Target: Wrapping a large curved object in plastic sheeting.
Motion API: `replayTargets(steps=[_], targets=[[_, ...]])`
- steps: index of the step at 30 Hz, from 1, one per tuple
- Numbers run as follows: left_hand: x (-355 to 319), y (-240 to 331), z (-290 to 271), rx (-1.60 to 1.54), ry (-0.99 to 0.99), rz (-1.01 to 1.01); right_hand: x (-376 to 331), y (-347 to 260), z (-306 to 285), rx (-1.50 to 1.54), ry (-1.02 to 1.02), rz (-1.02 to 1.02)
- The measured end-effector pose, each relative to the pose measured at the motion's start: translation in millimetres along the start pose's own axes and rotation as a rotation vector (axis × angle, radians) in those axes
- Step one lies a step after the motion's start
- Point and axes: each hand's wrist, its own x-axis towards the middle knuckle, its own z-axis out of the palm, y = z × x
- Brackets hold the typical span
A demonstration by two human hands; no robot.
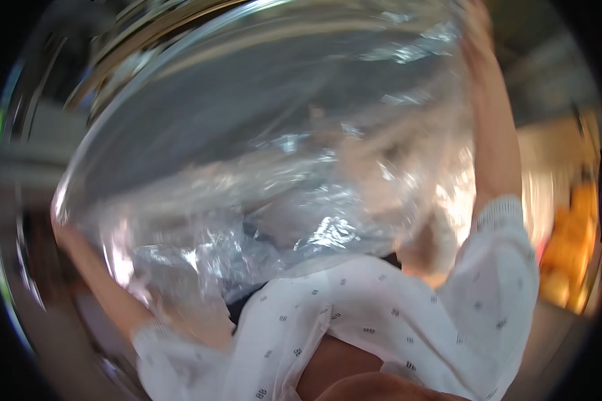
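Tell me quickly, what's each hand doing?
Left hand: closed, holding large, clear, crinkled plastic film.
Right hand: closed on that film too, though blurred.

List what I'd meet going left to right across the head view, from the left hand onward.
Left hand → clear plastic film → right hand → blurred orange-yellow object.

Clear plastic film (274, 147) — crinkled, glossy, spread wide.

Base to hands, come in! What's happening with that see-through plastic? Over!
Left hand gripping clear plastic at its edge. Right hand gripping too, higher in view. Plastic spread wide, crinkled near white shirt. Plastic veils things behind.
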Motion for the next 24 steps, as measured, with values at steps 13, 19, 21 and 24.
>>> replayTargets(steps=[13,19,21,24], targets=[[113.8,-75.4,159.7,0.52,0.165,0.612,25.4,142.1,-135.8,-1.085,0.208,-0.111],[146.2,-81.4,193.9,0.605,0.105,0.661,36.7,141.8,-152.6,-1.283,0.306,-0.06],[147.8,-79.3,190.8,0.656,0.134,0.618,39.8,139.8,-140.4,-1.339,0.309,-0.073],[150.3,-72.6,178.1,0.67,0.143,0.6,48.9,142.0,-122.3,-1.272,0.338,-0.075]])
